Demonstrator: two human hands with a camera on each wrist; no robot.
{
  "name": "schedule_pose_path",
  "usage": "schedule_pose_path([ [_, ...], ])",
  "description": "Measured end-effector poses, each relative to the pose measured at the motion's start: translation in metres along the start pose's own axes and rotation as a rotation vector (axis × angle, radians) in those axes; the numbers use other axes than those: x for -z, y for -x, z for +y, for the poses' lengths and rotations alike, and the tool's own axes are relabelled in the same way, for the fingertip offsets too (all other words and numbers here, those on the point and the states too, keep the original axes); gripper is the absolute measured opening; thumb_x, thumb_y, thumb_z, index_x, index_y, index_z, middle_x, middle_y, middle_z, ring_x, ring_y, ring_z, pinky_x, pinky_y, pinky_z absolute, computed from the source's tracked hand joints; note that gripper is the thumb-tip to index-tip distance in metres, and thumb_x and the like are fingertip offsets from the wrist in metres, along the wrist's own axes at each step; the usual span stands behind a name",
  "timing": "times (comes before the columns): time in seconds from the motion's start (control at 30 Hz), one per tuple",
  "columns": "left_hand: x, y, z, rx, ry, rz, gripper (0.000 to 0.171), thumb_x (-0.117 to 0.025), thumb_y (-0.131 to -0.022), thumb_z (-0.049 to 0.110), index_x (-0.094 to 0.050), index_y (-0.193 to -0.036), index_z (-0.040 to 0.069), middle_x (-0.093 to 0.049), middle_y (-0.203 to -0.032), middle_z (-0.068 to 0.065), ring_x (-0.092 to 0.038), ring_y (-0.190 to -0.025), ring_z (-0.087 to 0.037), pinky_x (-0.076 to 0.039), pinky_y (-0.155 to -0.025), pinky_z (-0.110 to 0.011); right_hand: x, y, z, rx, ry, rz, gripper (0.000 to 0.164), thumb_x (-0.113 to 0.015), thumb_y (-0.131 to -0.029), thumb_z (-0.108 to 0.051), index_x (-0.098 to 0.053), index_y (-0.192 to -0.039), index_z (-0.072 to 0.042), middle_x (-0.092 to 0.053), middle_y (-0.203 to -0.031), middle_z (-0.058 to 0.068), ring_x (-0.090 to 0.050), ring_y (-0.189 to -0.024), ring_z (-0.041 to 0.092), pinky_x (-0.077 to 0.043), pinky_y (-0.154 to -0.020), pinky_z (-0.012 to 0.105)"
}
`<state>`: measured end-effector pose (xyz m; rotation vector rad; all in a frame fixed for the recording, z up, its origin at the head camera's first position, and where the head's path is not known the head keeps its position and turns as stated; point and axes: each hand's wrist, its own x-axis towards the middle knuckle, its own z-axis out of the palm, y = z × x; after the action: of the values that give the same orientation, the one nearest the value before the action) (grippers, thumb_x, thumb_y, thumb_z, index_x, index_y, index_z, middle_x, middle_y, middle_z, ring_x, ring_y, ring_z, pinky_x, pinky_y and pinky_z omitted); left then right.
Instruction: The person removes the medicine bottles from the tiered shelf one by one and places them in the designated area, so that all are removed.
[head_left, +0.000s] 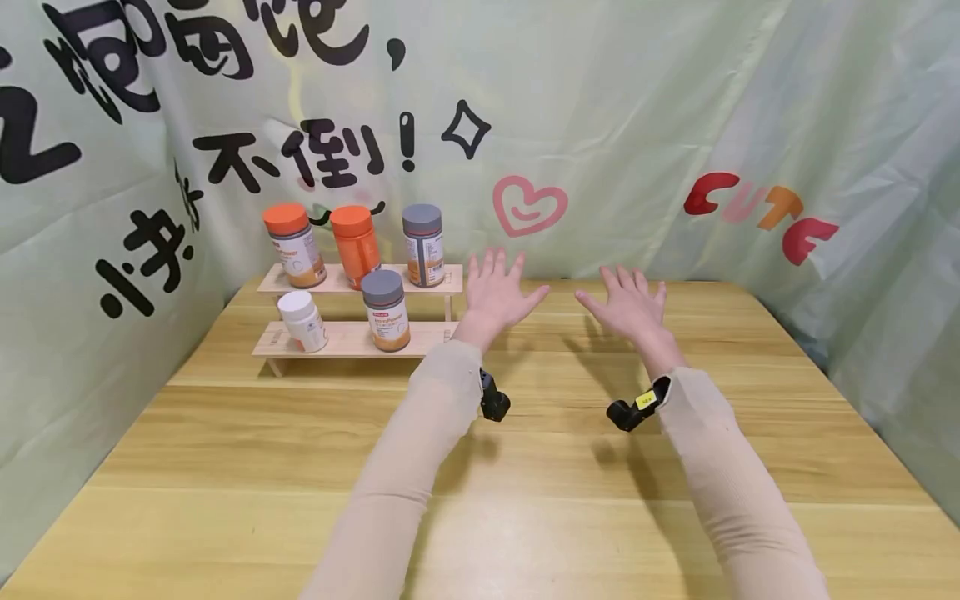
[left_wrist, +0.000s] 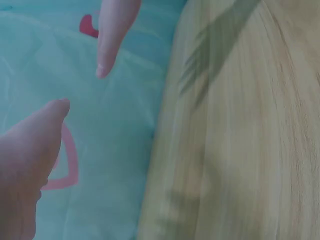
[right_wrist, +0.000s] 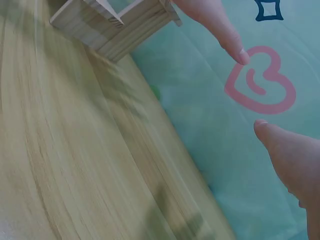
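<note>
Both hands are raised above the wooden table [head_left: 525,467], fingers spread and holding nothing. The left hand [head_left: 495,293] is just right of a two-tier wooden rack [head_left: 345,337]. Farther right is the right hand [head_left: 628,307], its thumb pointing toward the left one. On the rack's upper tier stand two orange-lidded jars, one with a label [head_left: 298,254] and one all orange [head_left: 357,250], and a grey-lidded jar [head_left: 424,250]. The lower tier bears a small white bottle [head_left: 303,323] and another grey-lidded jar [head_left: 387,317]. In the wrist views, thumbs show against the curtain.
A pale green curtain [head_left: 615,150] with printed lettering and a pink heart [head_left: 530,207] hangs behind the table and along its sides. A black wrist camera [head_left: 492,398] is on the left wrist, another camera [head_left: 633,408] on the right.
</note>
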<state>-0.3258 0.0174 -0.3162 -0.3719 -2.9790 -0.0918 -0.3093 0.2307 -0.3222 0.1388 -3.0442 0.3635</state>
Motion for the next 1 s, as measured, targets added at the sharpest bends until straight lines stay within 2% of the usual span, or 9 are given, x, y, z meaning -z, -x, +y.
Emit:
schedule_pose_path([
  [0.2, 0.008, 0.010, -0.004, -0.048, 0.051, 0.020, 0.081, -0.023, -0.086, 0.073, -0.010, -0.151, 0.025, -0.006, -0.155, -0.009, 0.002, -0.141, -0.027, 0.010, -0.109, -0.047, 0.004, 0.005, -0.004, 0.016, -0.015, 0.012, 0.090, -0.027, -0.086, -0.072, -0.015, -0.149, -0.009, -0.012, -0.151, 0.023, -0.002, -0.136, 0.044, 0.007, -0.099, 0.069],
  [0.33, 0.015, 0.025, -0.009, -0.100, 0.074, 0.046, 0.083, -0.028, -0.085, 0.073, -0.015, -0.150, 0.023, -0.006, -0.155, -0.008, 0.003, -0.141, -0.025, 0.013, -0.108, -0.046, 0.006, 0.011, -0.008, 0.032, -0.048, 0.044, 0.089, -0.030, -0.087, -0.070, -0.016, -0.149, -0.009, -0.015, -0.150, 0.023, -0.006, -0.136, 0.044, 0.008, -0.099, 0.068],
  [0.43, 0.021, 0.039, -0.015, -0.134, 0.067, 0.091, 0.082, -0.032, -0.084, 0.073, -0.024, -0.148, 0.021, -0.013, -0.154, -0.007, -0.002, -0.141, -0.024, 0.009, -0.110, -0.045, 0.006, 0.015, -0.012, 0.047, -0.105, 0.078, 0.087, -0.035, -0.088, -0.066, -0.017, -0.149, -0.007, -0.018, -0.149, 0.024, -0.010, -0.135, 0.044, 0.001, -0.102, 0.065],
  [0.6, 0.034, 0.066, -0.026, -0.170, 0.070, 0.197, 0.081, -0.048, -0.082, 0.067, -0.035, -0.144, 0.017, -0.029, -0.150, -0.004, -0.017, -0.139, -0.021, -0.002, -0.112, -0.044, 0.007, 0.025, -0.024, 0.053, -0.232, 0.111, 0.086, -0.043, -0.089, -0.061, -0.017, -0.148, -0.003, -0.023, -0.148, 0.024, -0.020, -0.133, 0.043, -0.017, -0.105, 0.059],
  [0.77, 0.041, 0.095, -0.044, -0.196, 0.178, 0.329, 0.080, -0.062, -0.079, 0.058, -0.042, -0.139, 0.010, -0.042, -0.142, -0.006, -0.034, -0.132, -0.020, -0.015, -0.111, -0.040, 0.004, 0.033, -0.039, 0.075, -0.388, 0.109, 0.086, -0.051, -0.089, -0.054, -0.017, -0.147, -0.001, -0.027, -0.147, 0.022, -0.027, -0.132, 0.041, -0.024, -0.104, 0.055],
  [0.87, 0.044, 0.110, -0.058, -0.218, 0.305, 0.459, 0.076, -0.071, -0.076, 0.047, -0.047, -0.135, 0.004, -0.049, -0.136, -0.010, -0.042, -0.127, -0.024, -0.024, -0.109, -0.038, 0.000, 0.035, -0.047, 0.089, -0.513, 0.078, 0.085, -0.055, -0.088, -0.051, -0.018, -0.147, -0.002, -0.031, -0.145, 0.022, -0.030, -0.131, 0.039, -0.028, -0.103, 0.054],
  [1.0, 0.049, 0.128, -0.081, -0.226, 0.456, 0.643, 0.076, -0.079, -0.072, 0.033, -0.048, -0.131, -0.003, -0.050, -0.133, -0.017, -0.044, -0.124, -0.030, -0.028, -0.107, -0.038, -0.006, 0.037, -0.059, 0.105, -0.639, 0.026, 0.080, -0.059, -0.088, -0.045, -0.022, -0.147, -0.005, -0.036, -0.143, 0.019, -0.033, -0.130, 0.035, -0.033, -0.102, 0.050],
])
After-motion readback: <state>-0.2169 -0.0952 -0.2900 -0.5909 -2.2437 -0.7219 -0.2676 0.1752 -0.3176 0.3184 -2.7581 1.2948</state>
